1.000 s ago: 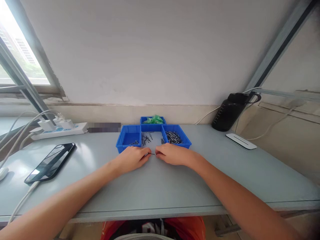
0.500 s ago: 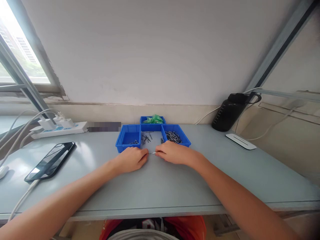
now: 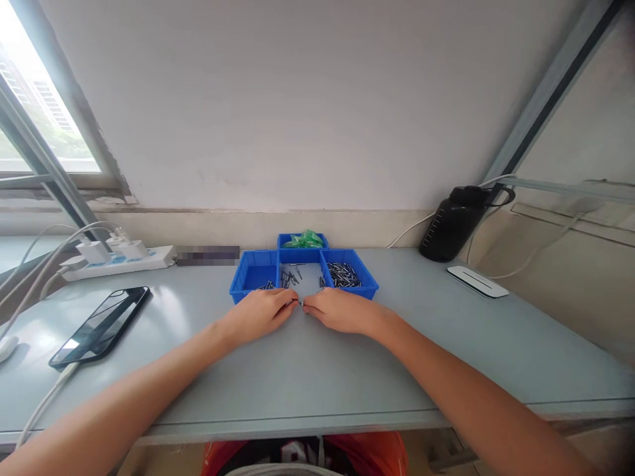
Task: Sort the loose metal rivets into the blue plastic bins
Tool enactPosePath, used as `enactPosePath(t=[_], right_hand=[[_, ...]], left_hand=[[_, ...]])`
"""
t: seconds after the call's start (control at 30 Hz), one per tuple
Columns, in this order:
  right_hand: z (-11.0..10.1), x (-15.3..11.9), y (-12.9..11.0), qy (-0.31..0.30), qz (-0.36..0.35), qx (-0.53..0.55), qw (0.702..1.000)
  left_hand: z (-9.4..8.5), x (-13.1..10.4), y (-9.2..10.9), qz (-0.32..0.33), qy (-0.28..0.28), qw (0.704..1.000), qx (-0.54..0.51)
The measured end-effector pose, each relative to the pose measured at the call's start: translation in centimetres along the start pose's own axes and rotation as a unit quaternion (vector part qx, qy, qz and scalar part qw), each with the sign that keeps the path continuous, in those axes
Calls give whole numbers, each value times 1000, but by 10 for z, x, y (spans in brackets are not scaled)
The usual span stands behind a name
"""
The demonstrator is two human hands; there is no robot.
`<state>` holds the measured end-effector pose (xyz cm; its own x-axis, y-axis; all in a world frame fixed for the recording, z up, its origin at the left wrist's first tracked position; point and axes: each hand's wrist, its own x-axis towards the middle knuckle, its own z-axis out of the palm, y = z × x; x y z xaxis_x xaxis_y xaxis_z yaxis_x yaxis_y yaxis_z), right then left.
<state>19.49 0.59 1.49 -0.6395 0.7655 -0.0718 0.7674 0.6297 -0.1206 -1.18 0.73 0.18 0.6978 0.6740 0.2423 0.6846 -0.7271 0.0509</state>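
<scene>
Just in front of the blue bins, my left hand and my right hand face each other over the table, fingertips pinched. A short bit of a slim metal pin-like part shows between them; each hand grips an end, and the fingers hide most of it. Several similar metal parts lie loose behind the hands. The left blue bin holds a few metal parts, partly hidden by my left hand. The right blue bin holds a large heap of them. Green plastic wrapping sits in the rear bin.
A phone with a cable lies at left, in front of a white power strip with chargers. A black bottle and a flat white object are at right. The table ends near my body, above an orange container.
My hands have come closer together, the right one moving left and the left slightly right. Less of the metal part shows between the fingertips. The view has tilted slightly.
</scene>
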Motion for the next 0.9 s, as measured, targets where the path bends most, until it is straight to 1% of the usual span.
enactPosePath(t=[0.1,0.23,0.3,0.4,0.5,0.6,0.67,0.73,0.8,0.83,0.9], right_hand=[[2,0,-2,5,-3,9,1000],[0,-1,-2,-2,3,17,1000],[-3,-2,-1,-13,12,15,1000],[-10,-7,-2,-32,31,-7,999],[-18,-12,-4,-12,42,14,999],[-23,-15,-8,-16,32,55,998],[-25,-15,-8,-22,31,58,998],[-24,-15,-7,-1,41,49,998],[-21,-13,-4,44,53,39,997],[-19,-12,-2,64,53,35,996],[-15,-10,1,76,34,21,996]], left_hand=[[0,-1,1,17,28,999,-16],[0,-2,1,32,23,999,0],[0,-1,0,29,11,999,13],[-1,0,-1,14,-26,999,40],[0,1,1,-1,-64,995,71],[1,1,5,-3,-80,993,92],[2,1,6,0,-80,992,101],[3,1,6,-1,-79,991,110],[3,1,5,-5,-80,990,116],[2,1,5,-6,-83,990,117],[2,2,4,-8,-88,989,116]])
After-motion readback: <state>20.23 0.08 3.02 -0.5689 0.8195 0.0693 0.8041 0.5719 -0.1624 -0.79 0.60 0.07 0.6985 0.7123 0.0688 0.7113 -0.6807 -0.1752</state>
